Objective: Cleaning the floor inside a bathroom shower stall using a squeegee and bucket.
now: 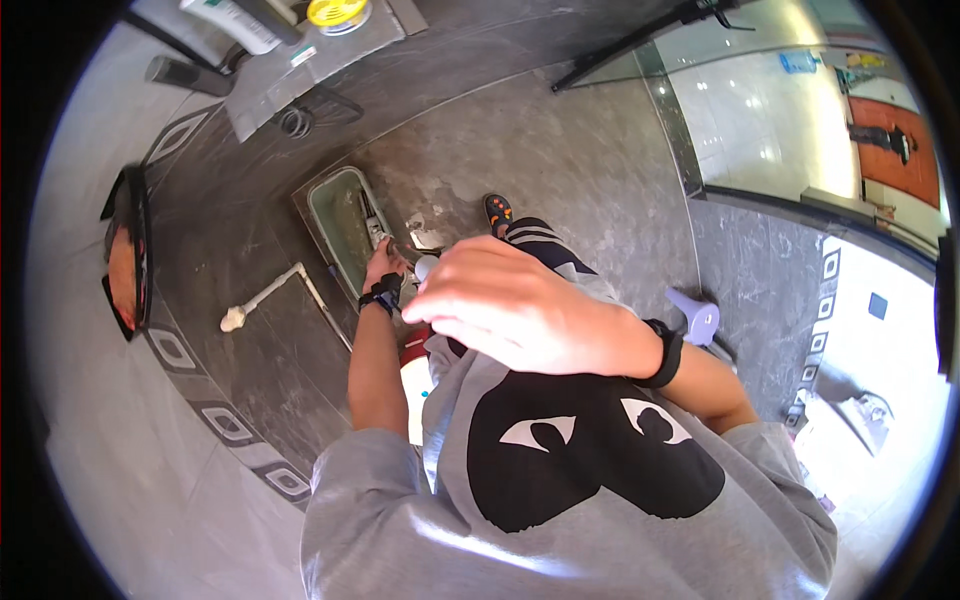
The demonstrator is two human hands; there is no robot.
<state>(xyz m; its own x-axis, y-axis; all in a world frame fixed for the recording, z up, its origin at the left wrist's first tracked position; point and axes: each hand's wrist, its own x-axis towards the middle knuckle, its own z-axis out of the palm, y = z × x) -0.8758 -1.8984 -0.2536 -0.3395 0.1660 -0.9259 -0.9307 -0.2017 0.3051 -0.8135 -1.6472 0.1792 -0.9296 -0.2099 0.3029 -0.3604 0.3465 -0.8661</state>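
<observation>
Reaching down at frame centre, left hand [385, 268] fingers closed around small grey metal tool [385, 238] beside green rectangular floor recess [340, 225]. Right hand [510, 310] raised close to camera, fingers curled; whether holding anything, cannot tell. Risk: tool slipping into recess, since raised hand blocks part of view.

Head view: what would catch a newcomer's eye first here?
The right hand, raised close to the camera mid-picture, above a grey shirt with a black heart shape. Beyond it the left hand reaches down to a green rectangular basin set in the dark stone floor.
</observation>
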